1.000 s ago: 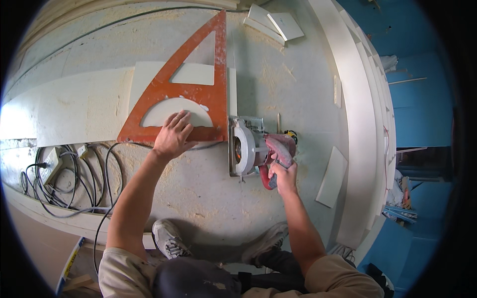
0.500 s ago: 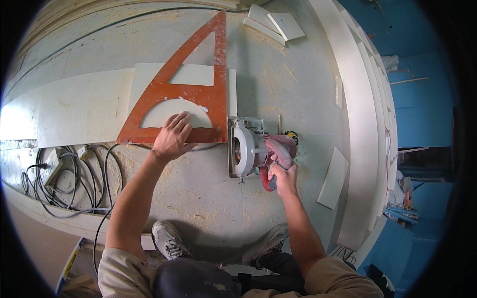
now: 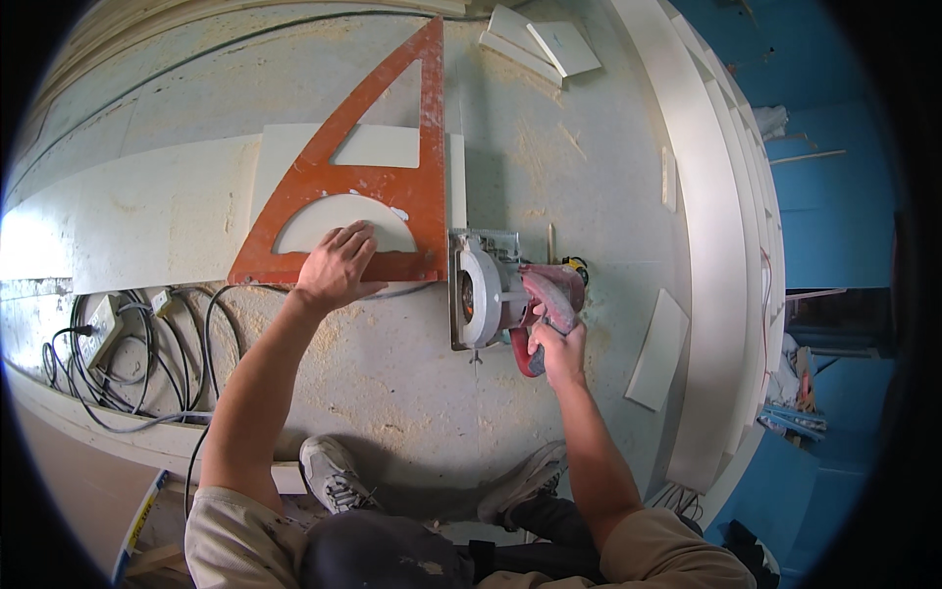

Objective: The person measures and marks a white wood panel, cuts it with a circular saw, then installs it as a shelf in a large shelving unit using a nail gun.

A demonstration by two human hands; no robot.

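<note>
Saw [image 3: 481, 290] sits R of the square [image 3: 434, 118], its base just beside the square's straight edge; can't tell if they touch. Base's far end is right by the near end of the board [image 3: 457, 182] strip that shows past the square. R hand [image 3: 559, 351] has fingers wrapped round saw's rear handle; can't tell if trigger's pressed or blade's spinning. L hand [image 3: 339, 265] lies flat on square's near bar, fingers spread a bit, tips over the half-round cutout; pressing, not clasping.

Step in hand, prob.: guiding saw along square w/ board under it. Next move calls for firm L-hand pressure so square can't slip, R hand steady, base snug & parallel to edge, fingers well L of blade.

Grey surface [image 3: 510, 402] below is dusted w/ sawdust [image 3: 392, 407]. Thin stick [image 3: 551, 240] beyond saw; offcut [image 3: 657, 351] to R, more scraps [image 3: 564, 47] at far side. Cable coil [image 3: 147, 368] & power strip [image 3: 101, 329] at L. Level [image 3: 140, 515] lower L. White shelving [image 3: 721, 245] along R, blue area [image 3: 824, 236] past it, w/ odds & ends.
</note>
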